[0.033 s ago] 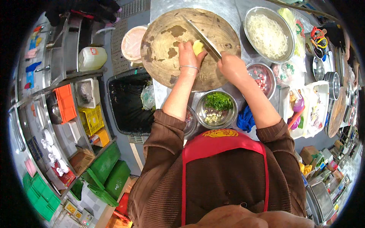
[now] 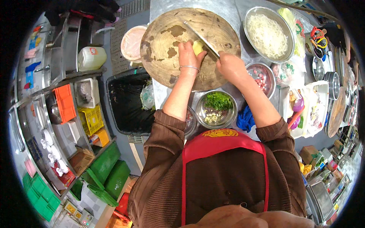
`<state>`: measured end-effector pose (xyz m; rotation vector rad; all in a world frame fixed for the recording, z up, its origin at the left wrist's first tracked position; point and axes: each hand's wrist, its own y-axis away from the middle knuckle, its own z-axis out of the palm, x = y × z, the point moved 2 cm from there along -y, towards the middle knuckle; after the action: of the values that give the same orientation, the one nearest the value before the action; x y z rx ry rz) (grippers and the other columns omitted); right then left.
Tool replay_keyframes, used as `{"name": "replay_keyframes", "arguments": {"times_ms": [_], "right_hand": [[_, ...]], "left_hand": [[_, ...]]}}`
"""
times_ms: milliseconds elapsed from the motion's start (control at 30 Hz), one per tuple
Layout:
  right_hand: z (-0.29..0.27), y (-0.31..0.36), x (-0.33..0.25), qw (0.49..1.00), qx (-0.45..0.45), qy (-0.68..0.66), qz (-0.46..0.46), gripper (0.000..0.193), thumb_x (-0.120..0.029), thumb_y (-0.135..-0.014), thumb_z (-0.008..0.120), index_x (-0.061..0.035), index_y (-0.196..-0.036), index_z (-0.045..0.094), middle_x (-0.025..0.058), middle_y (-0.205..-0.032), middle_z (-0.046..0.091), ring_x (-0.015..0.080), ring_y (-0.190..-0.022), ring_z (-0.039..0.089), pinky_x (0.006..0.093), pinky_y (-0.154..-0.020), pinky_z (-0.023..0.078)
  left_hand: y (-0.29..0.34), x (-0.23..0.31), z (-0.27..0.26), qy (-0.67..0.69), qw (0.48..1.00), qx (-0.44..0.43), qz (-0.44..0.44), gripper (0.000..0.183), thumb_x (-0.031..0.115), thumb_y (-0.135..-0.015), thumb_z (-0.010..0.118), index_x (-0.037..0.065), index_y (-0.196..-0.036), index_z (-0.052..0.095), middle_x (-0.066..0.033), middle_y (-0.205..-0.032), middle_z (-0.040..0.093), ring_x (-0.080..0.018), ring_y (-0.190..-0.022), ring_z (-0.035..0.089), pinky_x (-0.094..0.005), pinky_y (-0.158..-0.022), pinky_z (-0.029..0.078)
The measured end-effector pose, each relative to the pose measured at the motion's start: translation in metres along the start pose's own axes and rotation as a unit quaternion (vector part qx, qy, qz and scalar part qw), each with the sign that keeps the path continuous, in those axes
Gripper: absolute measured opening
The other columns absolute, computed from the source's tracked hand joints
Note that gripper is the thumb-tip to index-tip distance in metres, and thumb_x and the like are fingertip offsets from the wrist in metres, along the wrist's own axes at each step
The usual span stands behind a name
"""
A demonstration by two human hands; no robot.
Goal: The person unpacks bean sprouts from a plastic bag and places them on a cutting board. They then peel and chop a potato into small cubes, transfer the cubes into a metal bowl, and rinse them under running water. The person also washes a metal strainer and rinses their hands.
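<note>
On the round wooden chopping block [image 2: 159,38], my left hand [image 2: 188,56] presses down a pale yellow vegetable piece [image 2: 197,47], its fingers closed against it. Its exact kind is not clear. A cleaver-like knife [image 2: 203,39] is gripped in my right hand [image 2: 231,67]. The blade slants up and left across the block, almost edge-on, right beside the yellow piece. Below the block stands a metal bowl [image 2: 205,123] holding chopped green herbs [image 2: 219,101] and pale minced bits [image 2: 213,116]. A bowl of cut reddish meat [image 2: 261,80] is close to my right wrist.
A large bowl of white noodles [image 2: 266,33] stands at the far right. Nearer are a blue cloth [image 2: 246,119] and a white tray [image 2: 304,129] of vegetables. A black-lined bin [image 2: 123,106] and a pink-topped tub [image 2: 133,43] flank the table's left side.
The knife in my right hand has shifted slightly left and down, its blade now closer against the yellow piece. My left hand stays in place.
</note>
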<state>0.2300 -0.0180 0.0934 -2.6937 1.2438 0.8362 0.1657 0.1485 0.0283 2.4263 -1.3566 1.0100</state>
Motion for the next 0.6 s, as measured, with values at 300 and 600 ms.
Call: {"name": "replay_keyframes", "arguments": {"times_ms": [300, 600], "right_hand": [[-0.012, -0.005, -0.003, 0.994, -0.082, 0.058, -0.044, 0.021, -0.02, -0.089, 0.055, -0.0024, -0.098, 0.063, 0.0224, -0.085, 0.07, 0.0408, -0.083, 0.069, 0.0508, -0.075, 0.054], [-0.008, 0.002, -0.011, 0.996, -0.052, 0.042, -0.062, 0.019, -0.02, -0.09, 0.056, -0.0017, -0.09, 0.059, 0.0236, -0.078, 0.066, 0.0438, -0.076, 0.066, 0.0537, -0.069, 0.052]], "left_hand": [[0.008, -0.023, -0.026, 0.021, 0.997, 0.02, 0.076, 0.055, 0.029, -0.069, 0.088, 0.003, -0.111, 0.063, -0.0156, -0.107, 0.059, -0.0353, -0.102, 0.057, -0.0426, -0.09, 0.048], [0.022, -0.032, -0.012, 0.073, 0.99, 0.048, 0.113, 0.033, 0.013, -0.073, 0.081, 0.008, -0.104, 0.071, -0.0111, -0.11, 0.061, -0.0318, -0.106, 0.056, -0.0409, -0.093, 0.046]]}}
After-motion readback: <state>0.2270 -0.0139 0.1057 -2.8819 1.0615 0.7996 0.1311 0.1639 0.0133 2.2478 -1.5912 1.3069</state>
